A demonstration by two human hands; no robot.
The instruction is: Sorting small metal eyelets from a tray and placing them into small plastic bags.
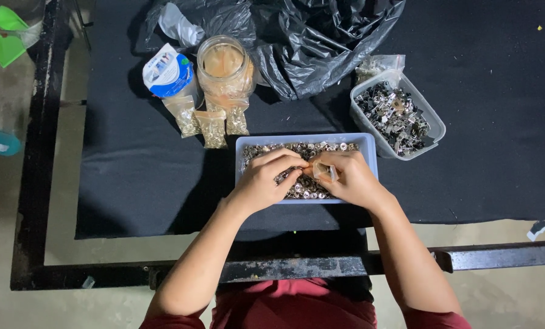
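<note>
Black cloth (132, 183) | 2 trays: blue tray (243, 146), clear tray (434, 125) | 3 baggies (212, 128) | L hand (263, 180) fingers pinched on fasteners (303, 189) | R hand (348, 176) fingers closed on small bag (322, 170)

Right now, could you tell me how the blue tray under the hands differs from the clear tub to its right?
The shallow pale-blue plastic tray lies square to the table edge; the deeper clear plastic tub sits turned at an angle. The tray holds small silvery rings, the tub darker, jumbled metal clips. Both hands, left and right, work over the tray; none touches the tub. Both are rectangular and full.
</note>
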